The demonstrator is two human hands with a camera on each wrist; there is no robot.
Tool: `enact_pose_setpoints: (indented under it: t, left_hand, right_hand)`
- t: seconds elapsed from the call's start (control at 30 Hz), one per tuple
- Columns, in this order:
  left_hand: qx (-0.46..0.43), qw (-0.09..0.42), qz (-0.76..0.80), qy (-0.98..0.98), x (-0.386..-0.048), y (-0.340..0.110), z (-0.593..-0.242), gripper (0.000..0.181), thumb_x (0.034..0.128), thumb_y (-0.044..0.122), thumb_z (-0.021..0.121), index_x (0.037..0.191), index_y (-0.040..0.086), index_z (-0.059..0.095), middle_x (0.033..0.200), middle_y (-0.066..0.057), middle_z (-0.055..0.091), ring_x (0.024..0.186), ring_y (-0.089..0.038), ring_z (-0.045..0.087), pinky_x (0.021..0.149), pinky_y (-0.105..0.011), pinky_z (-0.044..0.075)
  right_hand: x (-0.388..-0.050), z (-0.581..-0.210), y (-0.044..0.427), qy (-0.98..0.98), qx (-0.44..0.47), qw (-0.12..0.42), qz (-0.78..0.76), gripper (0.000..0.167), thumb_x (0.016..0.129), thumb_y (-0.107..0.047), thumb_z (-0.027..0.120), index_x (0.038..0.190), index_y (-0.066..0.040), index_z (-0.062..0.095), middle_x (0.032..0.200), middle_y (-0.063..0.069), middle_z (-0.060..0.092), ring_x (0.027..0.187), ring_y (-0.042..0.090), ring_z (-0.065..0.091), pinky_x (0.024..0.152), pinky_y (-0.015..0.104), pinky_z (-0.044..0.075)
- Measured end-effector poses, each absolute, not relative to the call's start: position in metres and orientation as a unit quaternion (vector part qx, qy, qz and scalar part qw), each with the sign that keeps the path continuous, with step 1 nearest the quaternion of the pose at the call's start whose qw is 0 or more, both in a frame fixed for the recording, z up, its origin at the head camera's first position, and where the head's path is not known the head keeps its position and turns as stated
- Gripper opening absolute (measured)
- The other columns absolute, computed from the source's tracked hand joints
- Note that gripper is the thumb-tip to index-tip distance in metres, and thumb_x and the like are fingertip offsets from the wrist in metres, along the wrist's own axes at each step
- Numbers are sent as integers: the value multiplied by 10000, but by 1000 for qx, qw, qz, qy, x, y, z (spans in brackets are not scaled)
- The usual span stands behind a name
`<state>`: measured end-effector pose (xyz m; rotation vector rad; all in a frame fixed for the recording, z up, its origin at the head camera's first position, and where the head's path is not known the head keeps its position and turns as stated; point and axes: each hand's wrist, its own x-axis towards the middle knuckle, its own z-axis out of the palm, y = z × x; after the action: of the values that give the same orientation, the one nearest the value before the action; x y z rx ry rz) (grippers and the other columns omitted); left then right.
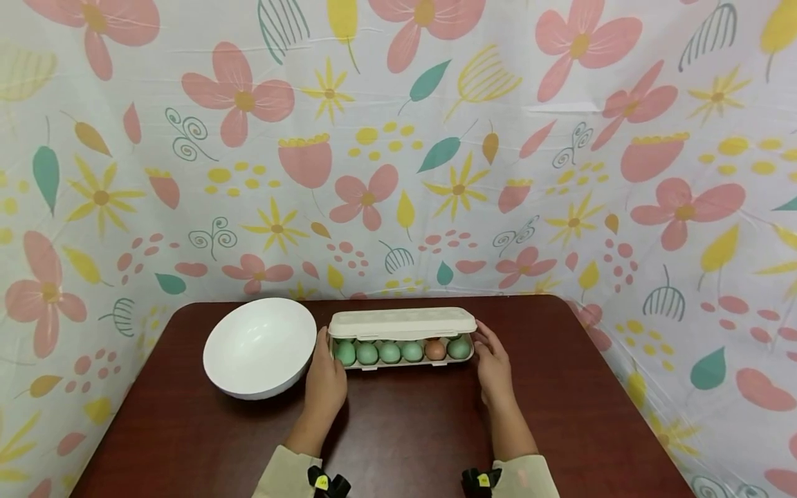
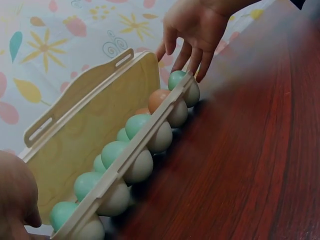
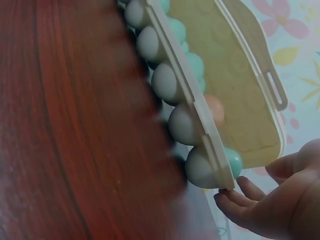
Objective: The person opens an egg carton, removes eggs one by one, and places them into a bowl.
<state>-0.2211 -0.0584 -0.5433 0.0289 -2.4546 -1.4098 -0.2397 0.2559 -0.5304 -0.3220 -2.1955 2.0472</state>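
A cream egg carton stands across the table with its lid raised at the back. In it sit several pale green eggs and a brown egg near the right end; green and brown tops also show in both wrist views. My left hand grips the carton's left end, its thumb and a finger at the corner in the left wrist view. At the opposite end is my right hand, its loosely extended fingertips touching the tray's corner. Whether the carton rests flat or is slightly raised, I cannot tell.
A wide white bowl is on the left of the carton, close beside my left hand. The dark reddish-brown wooden table extends to a floral cloth hanging behind it and along both sides.
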Motion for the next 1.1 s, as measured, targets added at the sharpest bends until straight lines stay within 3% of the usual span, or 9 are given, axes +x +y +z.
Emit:
enact_pose_setpoints:
  t: [0.17, 0.3, 0.7, 1.1]
  left_hand:
    - [24, 164, -490, -856, -222, -58, -546, 531, 973, -55, 427, 1491, -1, 324, 1539, -233, 446, 1417, -351, 456, 1086, -540, 449]
    - [26, 162, -488, -857, -222, -57, -546, 546, 971, -53, 430, 1504, 5, 327, 1546, -224, 444, 1426, -345, 446, 1095, -541, 444]
    - [6, 150, -495, -856, -225, -55, -541, 619, 984, -22, 401, 1571, -67, 212, 1615, -270, 291, 1502, -363, 318, 1179, -547, 352]
    - [22, 143, -528, -837, -235, -56, -538, 600, 993, 36, 430, 1562, -28, 252, 1600, -229, 357, 1472, -332, 384, 1145, -522, 394]
  right_hand:
    - [-240, -532, 253, -731, -120, 66, 669, 465, 1087, -138, 370, 1550, -96, 384, 1533, 201, 422, 1450, 335, 366, 1196, 510, 299]
    - [-240, -533, 251, -736, -130, 53, 662, 484, 1080, -135, 381, 1557, -59, 360, 1577, 182, 392, 1481, 310, 324, 1219, 489, 285]
    - [-247, -529, 248, -738, -118, 60, 662, 526, 1077, -157, 415, 1594, -158, 323, 1567, 173, 415, 1471, 301, 336, 1234, 496, 259]
    - [-261, -533, 254, -721, -127, 64, 678, 516, 1061, -157, 452, 1569, -114, 374, 1525, 189, 474, 1438, 293, 404, 1216, 455, 301]
